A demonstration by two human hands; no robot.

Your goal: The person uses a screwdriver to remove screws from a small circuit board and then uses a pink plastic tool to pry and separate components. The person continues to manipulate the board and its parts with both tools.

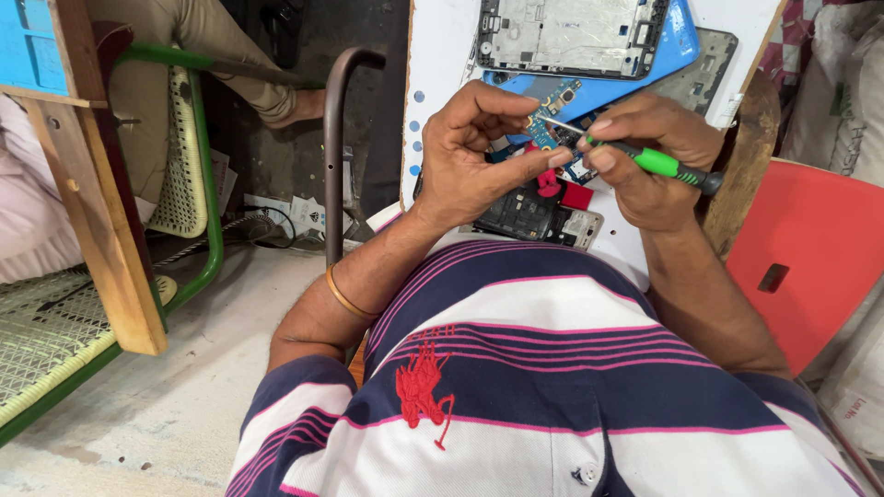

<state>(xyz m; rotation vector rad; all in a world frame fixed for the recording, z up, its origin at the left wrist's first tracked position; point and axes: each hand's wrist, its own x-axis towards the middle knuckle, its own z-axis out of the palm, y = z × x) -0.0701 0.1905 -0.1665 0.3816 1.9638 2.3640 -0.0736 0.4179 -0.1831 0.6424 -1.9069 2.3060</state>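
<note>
My left hand (479, 152) pinches a small blue circuit board (551, 129) between thumb and fingers above a white worktop (442, 55). My right hand (649, 156) grips a green and black screwdriver (668, 166), its thin metal tip resting on the board. Under my hands lies an opened dark phone body (539, 219) with a red part (575, 195). Farther back sit a bare phone frame (571, 35) on a blue back cover (677, 41).
A red plastic stool (810, 258) stands at the right beside white sacks (843, 83). A curved metal pipe (333, 138) rises left of the worktop. A green-framed woven chair (193, 156) and a wooden post (101, 202) stand at the left. Another person's leg (230, 55) shows at the back.
</note>
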